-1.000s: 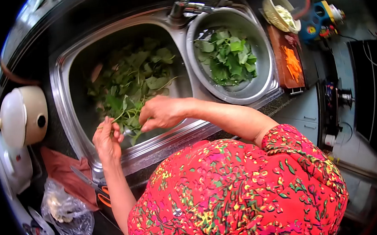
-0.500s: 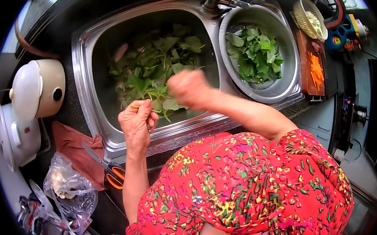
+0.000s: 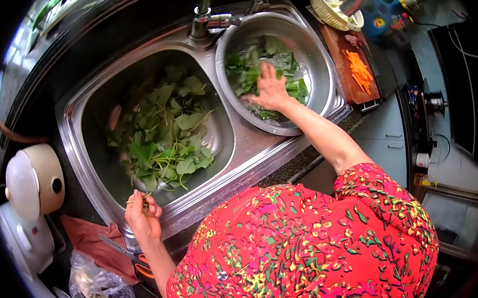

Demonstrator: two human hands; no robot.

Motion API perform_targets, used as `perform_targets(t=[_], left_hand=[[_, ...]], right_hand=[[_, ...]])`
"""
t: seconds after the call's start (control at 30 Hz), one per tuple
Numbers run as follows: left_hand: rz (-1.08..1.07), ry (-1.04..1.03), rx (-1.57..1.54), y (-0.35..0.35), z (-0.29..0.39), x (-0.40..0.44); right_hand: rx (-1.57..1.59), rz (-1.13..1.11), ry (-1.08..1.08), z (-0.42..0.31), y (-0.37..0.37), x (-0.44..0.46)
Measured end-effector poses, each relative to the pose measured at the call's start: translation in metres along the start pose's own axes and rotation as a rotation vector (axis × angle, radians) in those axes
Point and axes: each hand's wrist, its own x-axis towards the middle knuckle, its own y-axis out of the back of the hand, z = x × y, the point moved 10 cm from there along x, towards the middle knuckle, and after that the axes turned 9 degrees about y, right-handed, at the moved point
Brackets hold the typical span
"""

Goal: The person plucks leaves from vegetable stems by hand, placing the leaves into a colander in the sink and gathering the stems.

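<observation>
My left hand [image 3: 144, 217] is over the front left rim of the sink, fingers pinched around a thin green stem [image 3: 138, 197]. My right hand [image 3: 272, 89] reaches into the round metal basin [image 3: 320, 102], its fingers spread on top of green leaves [image 3: 239, 68] that lie in water. Whatever is under that palm is hidden. In the large steel sink bowl [image 3: 96, 131] to the left lies a heap of leafy greens with stems [image 3: 163, 137]. A reddish leaf [image 3: 115, 118] shows at the heap's far left.
Behind the basin stands a faucet [image 3: 201, 27]. To the right, carrot strips [image 3: 359, 71] lie on a wooden board [image 3: 336, 42] beside a cream basket [image 3: 323, 9]. At left are a beige cooker [image 3: 44, 182], a brown cloth [image 3: 89, 231], scissors [image 3: 143, 266] and a plastic bag [image 3: 107, 285].
My right hand has moved right, from above the sink greens into the basin, and its fingers have opened out. My left hand keeps its pinch. The camera view has shifted and turned.
</observation>
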Motion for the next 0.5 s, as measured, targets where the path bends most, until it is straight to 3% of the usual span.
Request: perform_targets(t=[0.03, 0.07, 0.17, 0.2, 0.23, 0.3, 0.37, 0.5], left_hand=[[-0.012, 0.004, 0.011, -0.004, 0.001, 0.000], [-0.003, -0.018, 0.038, -0.006, 0.006, 0.000], [-0.007, -0.054, 0.062, -0.009, 0.016, -0.002], [-0.003, -0.076, 0.068, -0.008, 0.020, -0.003], [0.004, -0.094, 0.075, -0.005, 0.023, -0.005], [0.002, -0.108, 0.057, 0.002, 0.025, -0.008], [0.018, -0.097, 0.019, 0.017, 0.024, -0.007], [0.037, -0.042, -0.031, 0.026, 0.016, -0.003]], right_hand=[[-0.045, 0.022, 0.074, -0.007, 0.000, -0.003], [-0.032, 0.202, 0.155, -0.012, 0.020, -0.010], [0.005, 0.344, 0.179, 0.022, 0.017, 0.002], [0.092, 0.554, 0.171, 0.040, 0.029, 0.002], [0.249, 0.630, -0.006, 0.071, 0.029, 0.006], [0.855, 0.479, -0.143, 0.103, 0.028, 0.011], [1.261, 0.401, -0.151, 0.105, 0.035, 0.009], [1.666, 0.244, -0.163, 0.093, 0.064, -0.008]])
